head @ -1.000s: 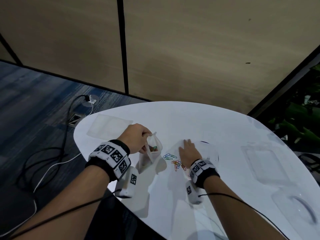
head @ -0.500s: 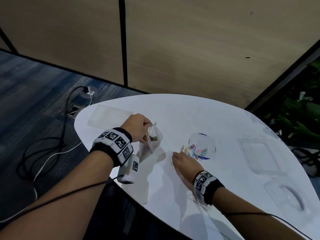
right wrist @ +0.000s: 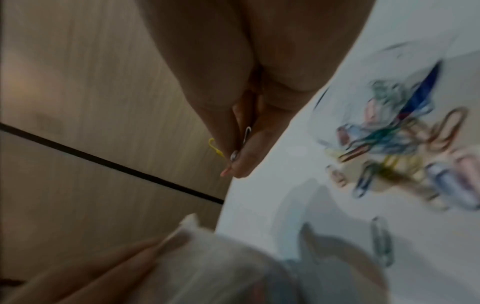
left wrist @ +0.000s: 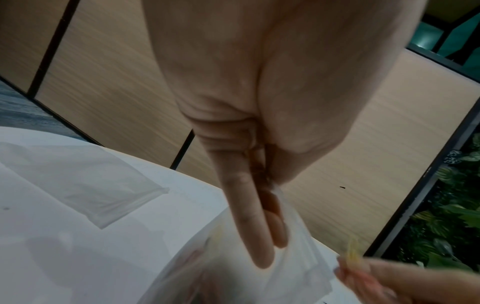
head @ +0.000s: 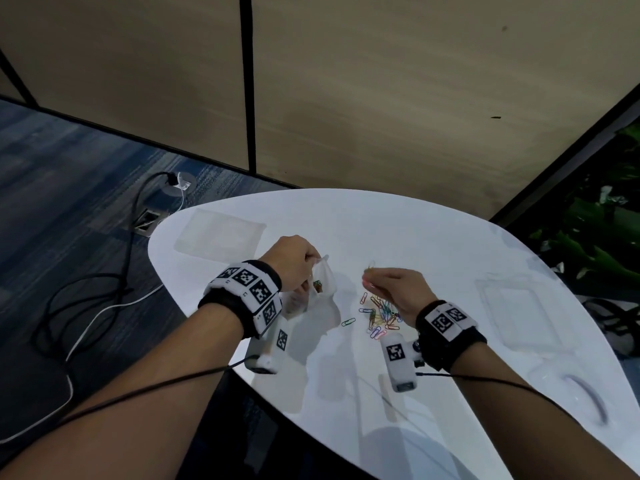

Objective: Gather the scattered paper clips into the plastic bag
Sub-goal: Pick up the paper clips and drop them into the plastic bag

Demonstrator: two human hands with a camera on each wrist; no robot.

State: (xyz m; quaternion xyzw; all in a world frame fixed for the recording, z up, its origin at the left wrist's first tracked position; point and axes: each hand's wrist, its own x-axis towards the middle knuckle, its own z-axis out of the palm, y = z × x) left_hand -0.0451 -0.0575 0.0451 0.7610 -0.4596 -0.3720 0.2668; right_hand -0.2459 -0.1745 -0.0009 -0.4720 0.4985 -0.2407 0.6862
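My left hand (head: 298, 261) grips the rim of a small clear plastic bag (head: 322, 289) and holds it upright on the white table (head: 433, 237), mouth up; a few clips show inside. In the left wrist view the left hand's fingers (left wrist: 259, 236) pinch the bag's (left wrist: 293, 273) edge. My right hand (head: 372, 277) is raised just right of the bag and pinches a few paper clips, a yellow clip (right wrist: 215, 148) and a silver clip (right wrist: 247, 133) among them. A heap of coloured paper clips (head: 381, 317) lies on the table under the right wrist, and one green clip (head: 348, 322) lies apart.
Flat clear plastic bags lie at the table's far left (head: 218, 235) and right (head: 519, 313). Another clear item with a dark curved mark (head: 585, 393) sits near the right edge. Cables (head: 104, 299) trail over the carpet left of the table. A wooden wall stands behind.
My right hand lifted off the table with clips pinched and moved left toward the bag. The clip heap it had covered now shows. The left hand still holds the bag.
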